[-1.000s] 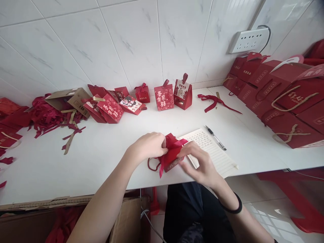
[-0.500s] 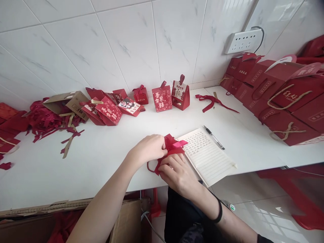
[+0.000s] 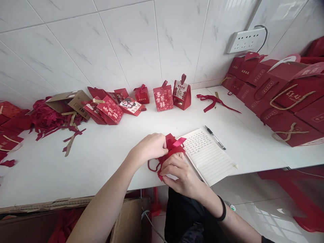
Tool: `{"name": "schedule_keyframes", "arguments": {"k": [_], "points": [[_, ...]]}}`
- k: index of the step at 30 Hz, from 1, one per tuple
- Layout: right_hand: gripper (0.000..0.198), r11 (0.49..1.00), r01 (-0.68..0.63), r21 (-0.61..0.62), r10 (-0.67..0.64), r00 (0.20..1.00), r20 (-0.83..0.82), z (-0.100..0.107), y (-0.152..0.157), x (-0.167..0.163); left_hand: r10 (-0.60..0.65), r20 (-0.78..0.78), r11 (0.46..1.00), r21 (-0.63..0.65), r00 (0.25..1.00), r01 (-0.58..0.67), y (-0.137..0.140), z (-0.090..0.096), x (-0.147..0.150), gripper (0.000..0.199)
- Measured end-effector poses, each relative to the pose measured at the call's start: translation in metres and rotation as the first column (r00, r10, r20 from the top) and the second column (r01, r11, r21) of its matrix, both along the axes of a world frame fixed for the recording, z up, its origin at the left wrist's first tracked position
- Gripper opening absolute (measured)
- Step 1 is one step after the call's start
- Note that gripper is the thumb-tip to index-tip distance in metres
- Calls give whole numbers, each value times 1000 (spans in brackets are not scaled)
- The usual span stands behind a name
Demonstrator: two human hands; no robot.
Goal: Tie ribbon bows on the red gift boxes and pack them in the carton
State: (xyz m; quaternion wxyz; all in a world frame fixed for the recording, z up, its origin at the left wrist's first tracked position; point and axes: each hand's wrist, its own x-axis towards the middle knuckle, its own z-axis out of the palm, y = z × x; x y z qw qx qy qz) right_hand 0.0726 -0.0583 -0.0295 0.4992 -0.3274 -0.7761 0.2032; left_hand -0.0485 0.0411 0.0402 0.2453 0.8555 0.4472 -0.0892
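A small red gift box (image 3: 171,137) lies near the table's front edge, mostly covered by my hands. A shiny red ribbon (image 3: 180,142) sticks out over its right side, and a dark red cord loop hangs from its left. My left hand (image 3: 152,145) is closed at the box's upper left, its fingertips on the red ribbon; exactly what they pinch is partly hidden. Lower down, my right hand (image 3: 180,171) pinches a ribbon end between thumb and fingers, with its other fingers curled against the box.
An open notebook (image 3: 212,165) and a pen (image 3: 215,137) lie just right of my hands. Printed red boxes (image 3: 163,98) stand along the wall. Stacked red gift boxes (image 3: 283,98) fill the right side; a ribbon pile (image 3: 48,118) lies left. Below the edge is a cardboard box (image 3: 126,219).
My right hand has drawn the ribbon end slightly down toward the table's front edge. My left hand stays nearly in place at the box. The view has shifted a little.
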Motion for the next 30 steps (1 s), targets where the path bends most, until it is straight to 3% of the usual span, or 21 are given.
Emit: {"name": "schedule_keyframes", "arguments": {"k": [5,8,10,11,15,19,24,30], "points": [[6,995,-82,-52,81,996,-36,6,5,16,-12,27,1000,-5,1000,12,1,1,0,13],[17,973,182,-143,-192,980,-60,8,18,34,-26,68,1000,-6,997,26,3,1,-1,9],[25,896,375,-237,-378,925,35,6,27,45,-35,81,999,-3,996,35,4,1,-1,11],[27,865,411,-290,-402,911,92,4,32,48,-36,86,999,-4,996,37,4,1,-2,11],[27,812,367,-455,-336,930,150,-5,38,53,-25,94,1000,2,995,25,5,1,-3,8],[30,795,403,-453,-402,910,104,-3,29,52,-29,104,1000,-8,994,30,5,1,-4,6],[29,767,337,-546,-323,938,125,6,16,53,-46,105,998,-33,993,49,6,0,-3,5],[29,758,362,-543,-286,932,222,11,9,53,-38,129,999,-23,991,41,4,2,-1,5]]}}
